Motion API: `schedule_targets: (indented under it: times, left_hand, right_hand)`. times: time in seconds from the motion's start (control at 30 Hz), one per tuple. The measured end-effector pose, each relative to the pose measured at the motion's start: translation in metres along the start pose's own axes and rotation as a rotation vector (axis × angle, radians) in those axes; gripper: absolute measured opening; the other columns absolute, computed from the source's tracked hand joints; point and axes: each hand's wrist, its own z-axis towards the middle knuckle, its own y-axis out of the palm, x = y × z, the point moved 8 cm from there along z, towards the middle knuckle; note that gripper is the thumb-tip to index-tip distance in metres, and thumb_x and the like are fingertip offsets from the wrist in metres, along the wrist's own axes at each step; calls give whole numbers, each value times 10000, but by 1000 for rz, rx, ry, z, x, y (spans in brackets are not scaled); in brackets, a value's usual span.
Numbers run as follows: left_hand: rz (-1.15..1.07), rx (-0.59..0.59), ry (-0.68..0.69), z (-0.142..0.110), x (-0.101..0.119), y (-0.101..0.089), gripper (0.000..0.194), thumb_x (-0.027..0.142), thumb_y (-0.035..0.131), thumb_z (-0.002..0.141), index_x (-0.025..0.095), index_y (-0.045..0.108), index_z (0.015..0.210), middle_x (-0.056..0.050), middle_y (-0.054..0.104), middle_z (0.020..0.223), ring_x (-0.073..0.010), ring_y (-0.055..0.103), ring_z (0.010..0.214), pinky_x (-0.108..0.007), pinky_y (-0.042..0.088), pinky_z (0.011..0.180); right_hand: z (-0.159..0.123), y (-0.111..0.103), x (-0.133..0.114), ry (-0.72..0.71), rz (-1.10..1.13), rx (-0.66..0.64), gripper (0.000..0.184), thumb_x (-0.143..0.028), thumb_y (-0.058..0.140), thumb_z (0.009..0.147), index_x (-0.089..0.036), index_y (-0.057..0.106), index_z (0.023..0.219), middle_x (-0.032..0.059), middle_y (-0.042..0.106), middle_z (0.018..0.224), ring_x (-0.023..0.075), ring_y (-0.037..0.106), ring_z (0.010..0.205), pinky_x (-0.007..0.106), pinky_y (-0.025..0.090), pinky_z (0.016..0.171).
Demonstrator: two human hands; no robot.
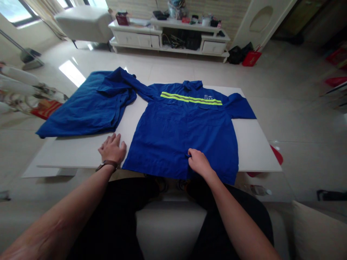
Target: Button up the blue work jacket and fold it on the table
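Observation:
A blue work shirt [187, 126] with a yellow-green reflective band lies spread flat, front up, on the white table [252, 144]. My right hand [199, 162] pinches the shirt's front opening near the bottom hem. My left hand [112, 148] rests flat on the table with fingers apart, just left of the shirt's lower left corner, a watch strap on its wrist. A second blue garment [89, 106] lies bunched at the table's left, touching the spread shirt's left sleeve.
My dark-trousered legs are under the table's near edge. A white TV cabinet [170, 36] with clutter stands at the back, a white armchair [84, 23] to its left. Red bags [251, 57] sit on the floor at the back right.

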Motion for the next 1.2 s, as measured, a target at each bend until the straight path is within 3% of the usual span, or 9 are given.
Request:
schedule_targets:
  times: [0.13, 0.23, 0.33, 0.47, 0.6, 0.7, 0.83, 1.07, 1.2]
  left_hand:
    - [-124, 11, -175, 15, -7, -4, 472, 353, 494, 928, 213, 672, 1342, -113, 549, 1522, -367, 462, 1415, -616, 337, 1177]
    - [-332, 100, -209, 22, 19, -23, 411, 275, 504, 885, 126, 723, 1199, -143, 695, 1279, -291, 632, 1202, -452, 482, 1089]
    - [-562, 0, 14, 8, 91, -31, 332, 268, 521, 864, 138, 732, 1084, -95, 751, 1053, -225, 692, 975, -363, 554, 930]
    - [-723, -512, 311, -63, 206, -1, 237, 352, 656, 819, 169, 732, 948, -81, 746, 897, -216, 683, 830, -352, 552, 794]
    - [-543, -435, 472, -112, 266, 4, 422, 389, 819, 727, 188, 692, 1077, -138, 695, 1124, -281, 641, 1043, -398, 514, 882]
    - [-543, -360, 489, -119, 284, -2, 357, 395, 788, 785, 197, 657, 1051, -100, 682, 1098, -262, 632, 1035, -365, 502, 857]
    - [-776, -398, 505, -114, 297, -10, 176, 252, 713, 849, 182, 668, 1004, -33, 715, 944, -188, 655, 874, -292, 490, 797]
    - [-874, -335, 561, -106, 310, -33, 259, 116, 530, 916, 165, 772, 992, -57, 712, 990, -174, 642, 938, -270, 482, 879]
    - [-867, -319, 562, -101, 299, -39, 306, 86, 510, 890, 158, 794, 977, -47, 683, 917, -165, 628, 897, -264, 477, 862]
  right_hand:
    - [5, -11, 5, 2, 134, 89, 335, -14, 393, 810, -202, 591, 1003, 102, 703, 960, 227, 617, 869, 298, 357, 744]
    - [7, -16, 5, -2, 240, 110, 295, -44, 385, 836, -194, 578, 999, 96, 690, 925, 214, 611, 863, 284, 385, 764]
    - [8, -18, 6, 2, 310, 114, 167, -161, 487, 871, -179, 579, 1010, 101, 685, 961, 209, 605, 884, 286, 412, 802]
    - [11, -27, 9, 0, 468, 164, 130, -240, 543, 868, -178, 614, 958, 75, 695, 966, 191, 611, 909, 285, 428, 840]
    - [15, -35, 15, 10, 710, 173, 179, -324, 577, 816, -168, 638, 880, 33, 671, 861, 178, 596, 834, 280, 435, 796]
    - [12, -44, 17, 13, 858, 156, 269, -399, 609, 769, -160, 660, 882, 26, 659, 838, 175, 581, 794, 282, 437, 760]
    - [5, -65, 16, -3, 875, 131, 333, -468, 666, 719, -161, 672, 849, 26, 657, 820, 174, 566, 780, 279, 428, 728]
    - [-7, -128, -2, -106, 496, 295, 226, -406, 604, 776, -187, 652, 811, 11, 645, 788, 164, 551, 768, 287, 400, 735]
    - [4, -130, -10, -127, 462, 284, 209, -393, 617, 766, -186, 637, 789, 12, 647, 790, 170, 571, 781, 296, 407, 756]
